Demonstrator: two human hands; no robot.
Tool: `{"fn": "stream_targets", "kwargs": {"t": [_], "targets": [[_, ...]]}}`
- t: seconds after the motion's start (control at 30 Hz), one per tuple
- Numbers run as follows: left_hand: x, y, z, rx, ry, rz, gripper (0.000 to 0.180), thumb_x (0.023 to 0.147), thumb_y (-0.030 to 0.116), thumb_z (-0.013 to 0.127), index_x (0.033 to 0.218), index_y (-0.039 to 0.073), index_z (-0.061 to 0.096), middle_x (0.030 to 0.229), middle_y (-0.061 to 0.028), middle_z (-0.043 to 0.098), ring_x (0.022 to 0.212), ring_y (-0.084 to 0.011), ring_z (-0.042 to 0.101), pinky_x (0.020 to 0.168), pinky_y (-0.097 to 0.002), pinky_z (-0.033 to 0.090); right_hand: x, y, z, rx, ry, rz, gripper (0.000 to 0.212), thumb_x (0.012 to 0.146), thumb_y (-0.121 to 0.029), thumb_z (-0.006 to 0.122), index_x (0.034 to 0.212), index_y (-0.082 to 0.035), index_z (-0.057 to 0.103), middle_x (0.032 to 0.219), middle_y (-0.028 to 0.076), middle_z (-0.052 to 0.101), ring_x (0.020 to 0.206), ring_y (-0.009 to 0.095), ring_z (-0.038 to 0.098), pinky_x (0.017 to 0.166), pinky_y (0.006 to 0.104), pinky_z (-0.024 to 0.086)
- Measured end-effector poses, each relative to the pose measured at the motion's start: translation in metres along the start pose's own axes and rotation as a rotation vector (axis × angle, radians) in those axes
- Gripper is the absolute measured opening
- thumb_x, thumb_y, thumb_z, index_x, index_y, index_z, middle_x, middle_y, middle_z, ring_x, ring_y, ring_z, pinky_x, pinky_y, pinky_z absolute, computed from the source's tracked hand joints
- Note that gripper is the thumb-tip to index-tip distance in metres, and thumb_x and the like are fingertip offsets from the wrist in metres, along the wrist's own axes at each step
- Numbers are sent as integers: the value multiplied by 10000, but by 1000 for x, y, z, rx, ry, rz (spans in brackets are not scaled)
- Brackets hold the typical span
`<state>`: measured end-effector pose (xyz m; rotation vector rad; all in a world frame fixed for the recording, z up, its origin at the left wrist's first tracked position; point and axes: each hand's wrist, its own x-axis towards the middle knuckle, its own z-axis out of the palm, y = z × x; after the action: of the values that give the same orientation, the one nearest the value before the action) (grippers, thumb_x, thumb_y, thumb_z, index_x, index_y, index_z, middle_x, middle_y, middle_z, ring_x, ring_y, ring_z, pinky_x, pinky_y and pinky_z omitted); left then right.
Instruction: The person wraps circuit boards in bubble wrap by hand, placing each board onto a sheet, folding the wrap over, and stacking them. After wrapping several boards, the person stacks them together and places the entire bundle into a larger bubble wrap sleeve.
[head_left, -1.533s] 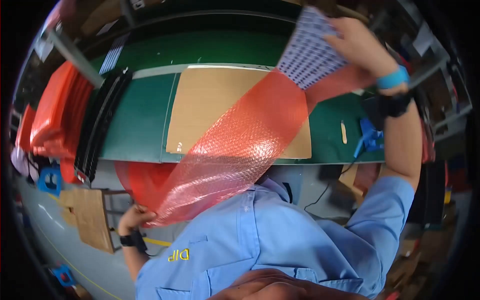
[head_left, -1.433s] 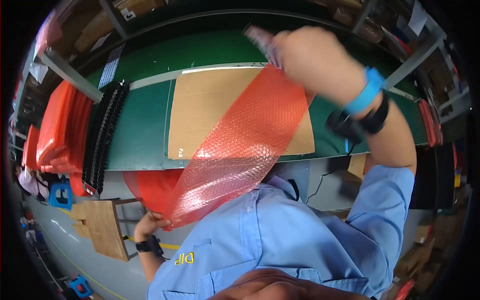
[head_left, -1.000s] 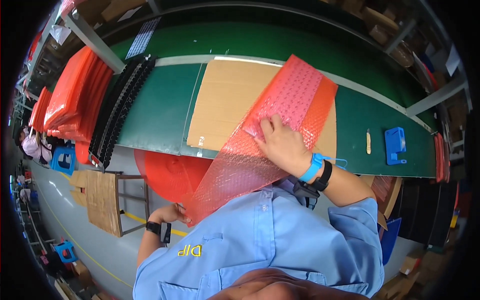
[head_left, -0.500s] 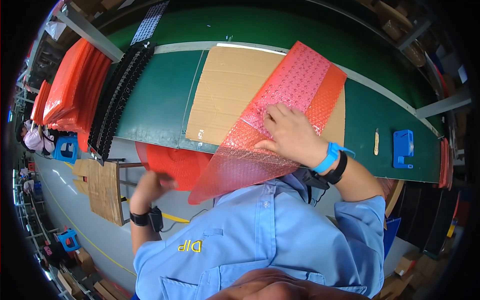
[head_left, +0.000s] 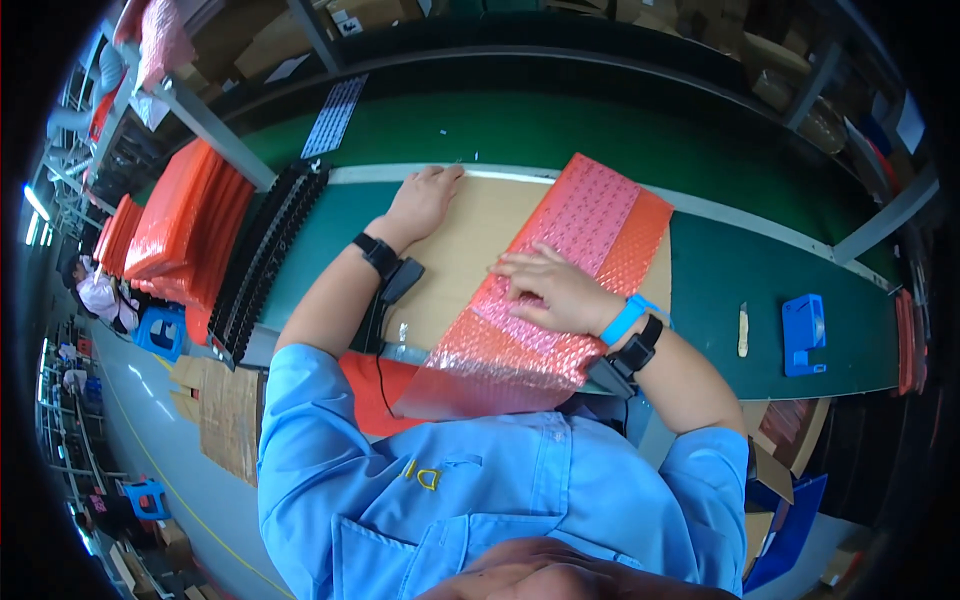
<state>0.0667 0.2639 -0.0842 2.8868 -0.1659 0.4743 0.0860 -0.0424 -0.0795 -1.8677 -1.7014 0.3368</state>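
A red bubble-wrap bag (head_left: 640, 235) lies slantwise over a sheet of brown cardboard (head_left: 490, 215) on the green worktop. Through its film shows a flat panel with rows of small dark marks (head_left: 590, 205), looking pink through the film. My right hand (head_left: 565, 292) rests on the middle of the bag, fingers apart and slightly bent, palm down. The bag's near end, filmy and without the panel, hangs toward my body. My left hand (head_left: 423, 205) reaches to the far edge of the cardboard, fingers stretched out along it, holding nothing that I can see.
A black slotted rack (head_left: 270, 250) stands at the left, beside stacked red bubble-wrap bags (head_left: 185, 225). To the right lie a utility knife (head_left: 743, 330) and a blue tape dispenser (head_left: 803, 335). Beyond the worktop's pale rail runs a green belt (head_left: 480, 125) with a patterned panel (head_left: 335, 115) on it.
My left hand has swung up from below the worktop's near edge to the cardboard's far edge. The right hand stays on the bag. The view has shifted, showing more beyond the belt.
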Motion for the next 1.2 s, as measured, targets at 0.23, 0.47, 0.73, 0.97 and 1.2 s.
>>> {"fn": "stream_targets", "kwargs": {"t": [0.23, 0.47, 0.73, 0.97, 1.2], "targets": [[18, -19, 17, -15, 42, 32, 371, 958, 89, 579, 1313, 29, 486, 1233, -179, 648, 1111, -400, 603, 982, -461, 486, -8, 3, 1, 22, 43, -36, 227, 893, -261, 730, 989, -90, 615, 1461, 112, 546, 1445, 298, 413, 1201, 603, 232], [59, -32, 6, -259, -118, -186, 366, 934, 71, 597, 1289, 12, 529, 1078, -156, 694, 1033, -364, 639, 931, -444, 506, -4, 5, 1, 25, 51, -47, 249, 893, -264, 729, 1012, -82, 608, 1460, 112, 538, 1443, 297, 415, 1202, 592, 242], [78, -19, 0, -73, -197, -138, 428, 923, 213, 669, 1317, 56, 609, 968, -170, 719, 1005, -318, 676, 885, -414, 536, -12, 4, 3, 23, 53, -44, 265, 903, -272, 714, 1066, -81, 630, 1470, 106, 527, 1446, 296, 410, 1203, 586, 241], [99, -111, -29, 375, -7, -815, 916, 832, 585, 751, 1514, 71, 419, 1406, -216, 553, 1319, -340, 511, 1081, -438, 452, -12, 3, 3, 15, 55, -30, 258, 908, -271, 704, 1088, -97, 638, 1487, 91, 512, 1455, 285, 396, 1202, 578, 243], [97, -196, -31, 126, -151, -1135, 1220, 712, 727, 774, 1566, 19, 267, 1484, -306, 464, 1383, -352, 491, 1097, -440, 444, -9, 2, 3, 38, 27, -23, 254, 913, -285, 698, 1099, -122, 641, 1500, 80, 504, 1470, 271, 369, 1203, 573, 238]]}}
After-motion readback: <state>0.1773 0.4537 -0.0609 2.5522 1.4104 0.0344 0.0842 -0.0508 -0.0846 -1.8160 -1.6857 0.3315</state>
